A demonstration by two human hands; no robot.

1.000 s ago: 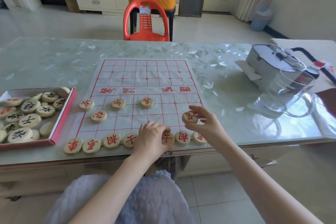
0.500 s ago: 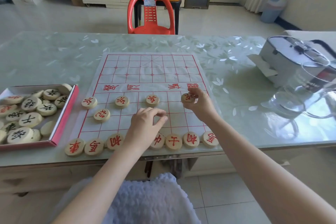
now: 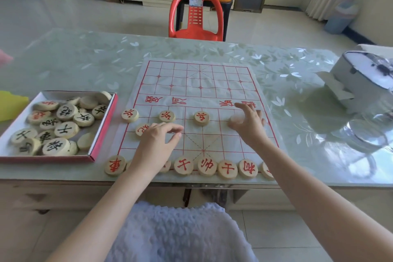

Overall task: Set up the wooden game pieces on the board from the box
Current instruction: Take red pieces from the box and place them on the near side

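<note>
**Fourth soldier going down on the near half**

We are partway through the red side. Our right hand (image 3: 249, 122) sits at about 3 o'clock on the board (image 3: 200, 83), its fingers (image 3: 241, 106) spread loosely over a blurred wooden piece (image 3: 235, 118) on the soldier row; we cannot tell whether they grip it or have just let go. Our left hand (image 3: 158, 136) hovers near the board's middle-left, fingers curled and apparently empty, partly covering the red cannon (image 3: 142, 129).

Three red soldiers (image 3: 201, 118) already stand in that row toward 9 o'clock, and the back row (image 3: 206, 167) runs along the near edge at 6 o'clock. The far half, toward 12 o'clock, holds nothing yet.

The box (image 3: 103, 125) lies on the desk (image 3: 85, 59) at 9 o'clock, just beside the board, full of mostly black-lettered discs with a few red ones showing.

Next, in our judgement, we need to centre this piece on its crossing, then reach to the box for the remaining red pieces: a fifth soldier and the second cannon seem missing. Picking red from among black will take a careful look.
</note>
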